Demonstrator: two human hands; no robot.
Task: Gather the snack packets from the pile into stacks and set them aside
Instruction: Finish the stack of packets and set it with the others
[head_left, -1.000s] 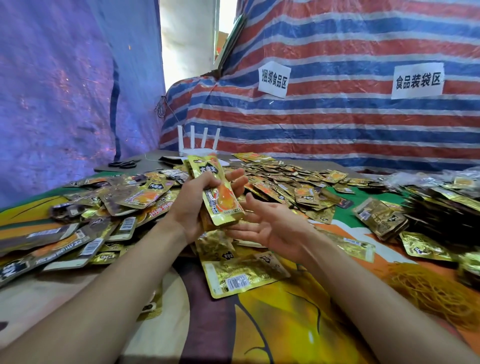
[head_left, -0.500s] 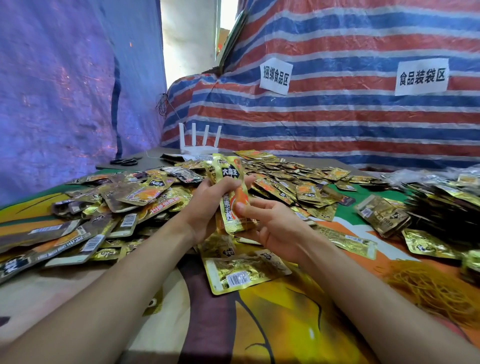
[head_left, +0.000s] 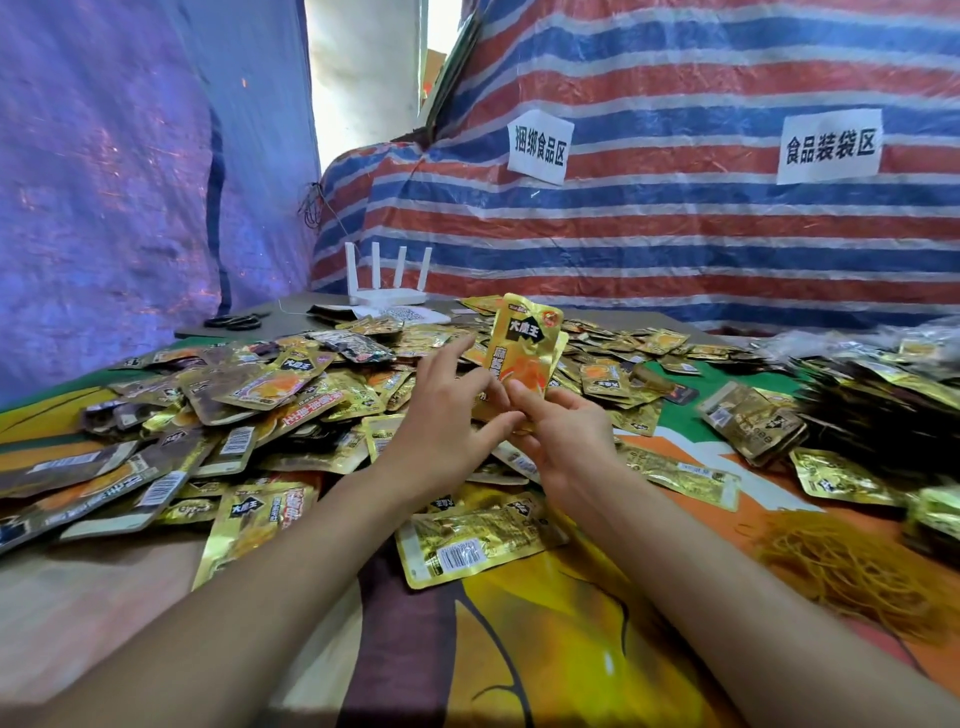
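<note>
A small stack of gold snack packets (head_left: 525, 343) stands upright between both hands, above the middle of the table. My left hand (head_left: 447, 415) holds its lower left edge with thumb and fingers. My right hand (head_left: 561, 431) pinches its lower right side, thumb in front. The bottom of the stack is hidden behind the fingers. A wide pile of loose gold and brown packets (head_left: 249, 395) covers the table to the left and behind. More loose packets (head_left: 467, 540) lie flat under my wrists.
Bundled packet stacks (head_left: 753, 421) and a dark heap of stacks (head_left: 883, 405) sit at the right. A tangle of yellow rubber bands (head_left: 841, 566) lies at the near right. A white router (head_left: 387, 291) and black scissors (head_left: 234, 321) are at the back left. Tarpaulin walls close the table in.
The held packets have turned from tilted to upright and risen. My right hand, open beneath them a second ago, has closed onto the stack beside my left hand.
</note>
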